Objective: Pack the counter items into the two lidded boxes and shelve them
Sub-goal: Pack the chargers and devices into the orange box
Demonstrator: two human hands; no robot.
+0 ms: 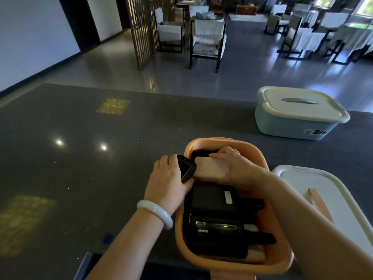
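An open orange box [282, 257] sits at the counter's near edge, filled with black devices, one marked ANKER [216, 232]. My left hand [169, 178] grips a small black device [186, 168] at the box's left rim. My right hand [232, 164] reaches into the far end of the box and holds a pale flat item [207, 166]. The orange box's white lid [323, 190] lies to its right. A blue box [282, 124] with its white lid [300, 106] on stands at the far right of the counter.
The dark stone counter [90, 158] stretches left with light patches on it. Beyond its far edge lies a shiny floor with chairs [207, 41], tables and a wooden lattice screen [141, 31].
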